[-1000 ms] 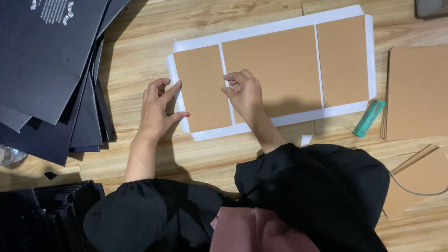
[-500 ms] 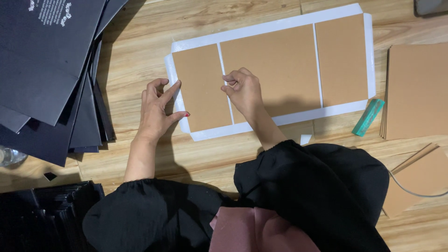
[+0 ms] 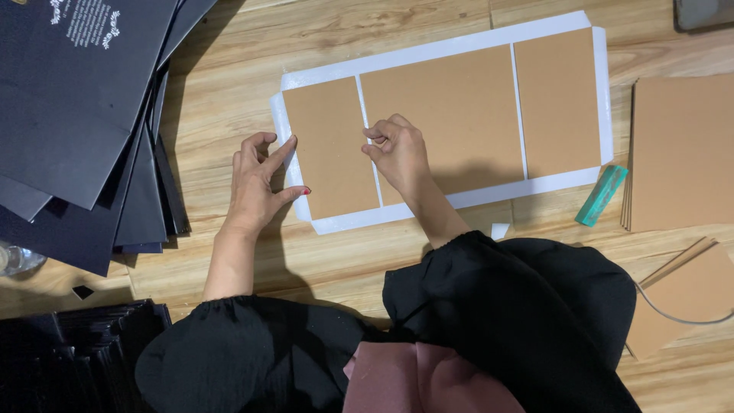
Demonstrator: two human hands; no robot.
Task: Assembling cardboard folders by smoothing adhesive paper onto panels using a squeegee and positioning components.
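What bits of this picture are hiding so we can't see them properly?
Head view:
- Right hand: fingertips curl under, so what they pinch is hidden.
- White sheet: mostly covered by brown boards.
- Grey object: cut off by the top edge.
- Black sheets: cut off at left.

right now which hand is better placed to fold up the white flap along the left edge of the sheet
Left. The left hand already rests at the white sheet's left flap, fingertips on the small brown board. The right hand sits farther in, at the gap beside the middle board.
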